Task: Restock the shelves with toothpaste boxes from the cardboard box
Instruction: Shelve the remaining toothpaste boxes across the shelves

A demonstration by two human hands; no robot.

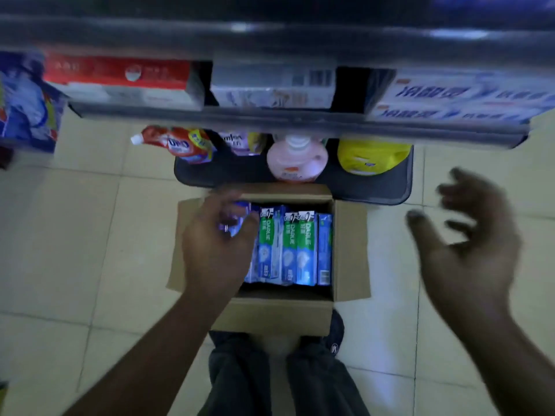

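An open cardboard box (350,253) stands on the tiled floor below me, with several green and blue toothpaste boxes (289,250) packed upright inside. My left hand (214,244) reaches into the box's left side, its fingers curled around a blue toothpaste box (238,219) that is mostly hidden under the hand. My right hand (462,235) hovers to the right of the cardboard box, blurred, with spread fingers and nothing in it. Above, a dark shelf (270,118) carries red, white and blue toothpaste boxes (456,97).
The bottom shelf (375,187) holds a red refill pouch (177,144), a pink bottle (295,159) and a yellow pack (371,157). A colourful bag (25,106) sits at the left. My legs and shoes (279,373) stand right behind the cardboard box.
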